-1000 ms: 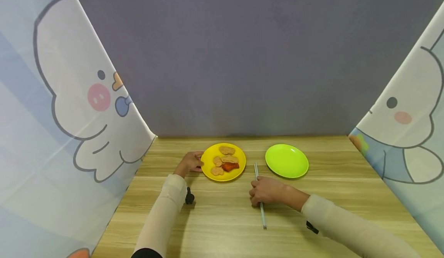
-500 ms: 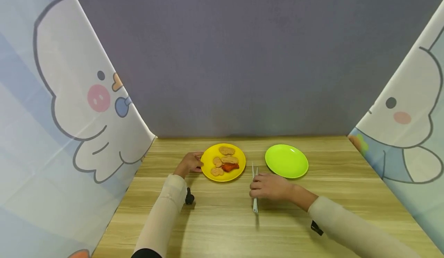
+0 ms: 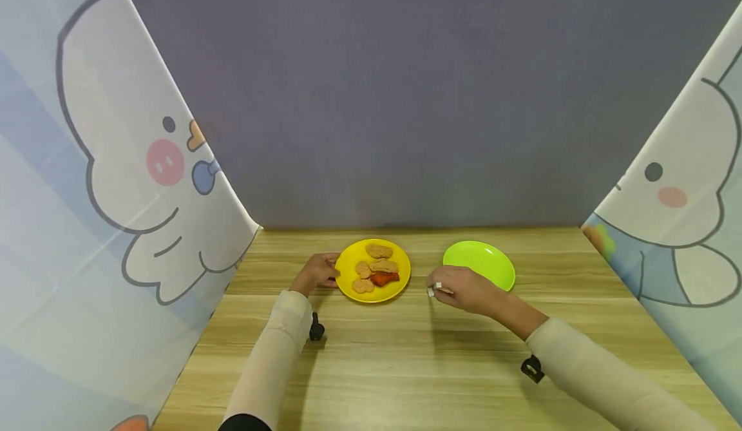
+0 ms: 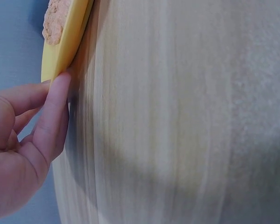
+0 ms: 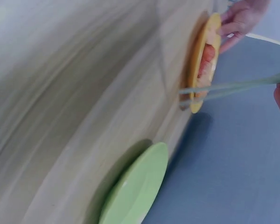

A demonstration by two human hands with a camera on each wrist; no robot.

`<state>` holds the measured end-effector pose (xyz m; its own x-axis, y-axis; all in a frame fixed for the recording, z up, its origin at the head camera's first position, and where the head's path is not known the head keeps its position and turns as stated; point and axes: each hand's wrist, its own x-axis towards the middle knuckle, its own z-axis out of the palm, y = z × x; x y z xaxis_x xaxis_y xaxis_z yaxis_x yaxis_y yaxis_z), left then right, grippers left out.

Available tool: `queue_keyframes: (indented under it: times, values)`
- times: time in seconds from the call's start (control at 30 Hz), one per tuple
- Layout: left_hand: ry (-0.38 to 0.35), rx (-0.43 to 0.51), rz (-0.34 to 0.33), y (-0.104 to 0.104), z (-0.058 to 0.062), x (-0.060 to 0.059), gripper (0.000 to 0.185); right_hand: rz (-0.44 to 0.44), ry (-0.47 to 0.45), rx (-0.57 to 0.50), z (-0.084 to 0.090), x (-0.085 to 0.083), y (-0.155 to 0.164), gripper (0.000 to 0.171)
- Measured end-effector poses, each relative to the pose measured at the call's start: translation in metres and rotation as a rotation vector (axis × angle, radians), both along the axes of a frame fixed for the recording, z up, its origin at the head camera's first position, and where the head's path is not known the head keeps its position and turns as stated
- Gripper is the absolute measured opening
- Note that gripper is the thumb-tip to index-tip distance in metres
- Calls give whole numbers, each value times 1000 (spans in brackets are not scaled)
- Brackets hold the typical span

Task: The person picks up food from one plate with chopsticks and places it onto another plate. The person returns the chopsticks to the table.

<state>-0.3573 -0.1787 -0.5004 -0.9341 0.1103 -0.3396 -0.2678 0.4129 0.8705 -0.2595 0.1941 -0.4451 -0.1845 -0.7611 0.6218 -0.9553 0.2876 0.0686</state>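
The chopsticks [image 5: 233, 86], pinched in the right hand [image 3: 464, 289], are pointed toward nine o'clock at the yellow plate [image 3: 400, 283], whose rim is touched by the left hand [image 3: 315, 271].

Two plates are sitting side by side on the table [image 3: 406, 366]. The plate with food [image 3: 400, 257] is lying left of the bare plate [image 3: 487, 260]. The left hand [image 3: 315, 271] is touching the food plate's left rim. The right hand [image 3: 464, 289] is sitting between the plates, holding chopsticks [image 5: 224, 86], which are maybe pointing at the food.
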Motion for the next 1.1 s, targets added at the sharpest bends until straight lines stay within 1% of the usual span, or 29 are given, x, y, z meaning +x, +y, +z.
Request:
queue_keyframes:
  times: [0.07, 0.1, 0.17, 0.23, 0.3, 0.4, 0.47, 0.57, 0.77, 0.97, 1.1]
  values:
    - [-3, 1, 2, 0, 0, 0, 65, -19, -84, -53, 4, -1, 2, 6]
    - [-4, 0, 4, 0, -1, 0, 65, -35, -124, -73, 6, -1, 3, 6]
    - [-4, 0, 3, 0, -1, 0, 65, -74, -204, -103, 10, -1, 5, 18]
    - [-3, 0, 4, 1, -1, 0, 65, -113, -298, -129, 13, 0, 6, 25]
    - [-3, 0, 2, 1, -1, 0, 65, -142, -378, -150, 15, 1, 7, 23]
    - [-7, -2, 2, 0, -2, -1, 65, -159, -455, -179, 18, 2, 7, 21]
    - [-9, -1, 5, 0, -3, -1, 65, -154, -481, -201, 18, 1, 7, 21]
    - [-9, -8, 7, 0, -2, -2, 65, -142, -493, -222, 17, 1, 6, 22]
    - [-1, -22, 8, 1, -1, -2, 65, -119, -477, -220, 17, 0, 5, 21]
    - [-7, -13, 15, 1, 1, -1, 66, -82, -543, -145, 18, -2, 3, 19]
    - [-15, 5, 16, 0, 0, 0, 66, -85, -529, -76, 20, -4, 2, 20]
